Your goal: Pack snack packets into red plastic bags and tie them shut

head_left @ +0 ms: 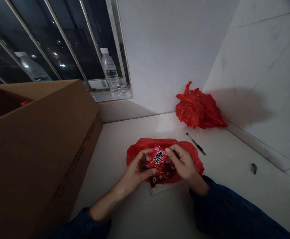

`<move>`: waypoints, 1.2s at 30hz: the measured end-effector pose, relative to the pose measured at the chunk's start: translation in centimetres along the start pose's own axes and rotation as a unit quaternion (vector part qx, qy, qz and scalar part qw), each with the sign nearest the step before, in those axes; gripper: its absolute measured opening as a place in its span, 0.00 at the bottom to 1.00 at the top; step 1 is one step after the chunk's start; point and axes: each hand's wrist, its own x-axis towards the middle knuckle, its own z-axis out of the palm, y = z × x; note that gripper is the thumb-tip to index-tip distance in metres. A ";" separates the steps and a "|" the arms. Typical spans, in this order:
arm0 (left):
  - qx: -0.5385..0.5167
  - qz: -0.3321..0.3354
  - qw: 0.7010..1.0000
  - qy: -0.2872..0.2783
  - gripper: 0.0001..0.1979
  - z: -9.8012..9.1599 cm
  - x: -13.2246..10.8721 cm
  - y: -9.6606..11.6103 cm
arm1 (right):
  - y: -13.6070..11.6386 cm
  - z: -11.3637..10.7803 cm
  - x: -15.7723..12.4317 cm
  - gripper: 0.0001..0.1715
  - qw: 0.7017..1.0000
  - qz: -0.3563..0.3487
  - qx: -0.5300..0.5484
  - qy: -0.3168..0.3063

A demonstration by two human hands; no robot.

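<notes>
A small red snack packet point(159, 158) with a large black character on its front is held up between my two hands. My left hand point(139, 166) grips its left side, thumb at the lower edge and fingers behind. The upper right corner is pinched by the thumb and fingers of my right hand point(182, 161). Beneath them an opened red plastic bag point(145, 143) lies spread on the table point(125, 212). Darker red-brown wrapped packets point(163, 176) lie in the bag, partly hidden by my hands. A pale flat edge point(159, 190) sticks out under its front.
A tall cardboard box point(45, 132) stands at the left. Crumpled red plastic bags point(199, 108) sit in the back corner. A black pen point(196, 144) and a small dark scrap point(253, 168) lie right. A water bottle point(111, 74) stands on the sill; another bottle point(34, 68) leans behind the box.
</notes>
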 end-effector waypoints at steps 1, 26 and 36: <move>-0.004 0.000 1.000 0.000 0.28 -0.1 0.0 -0.1 | -0.1 0.0 0.0 0.20 1.000 0.000 0.009 -0.001; 0.462 0.168 0.851 0.184 0.11 -1.6 -0.7 2.9 | 0.9 -0.9 0.3 0.16 0.988 -0.073 -0.133 -0.013; 0.558 0.074 0.792 0.236 0.14 -4.0 -1.4 4.9 | -5.1 -5.2 -3.5 0.08 0.867 -0.277 -0.413 -0.024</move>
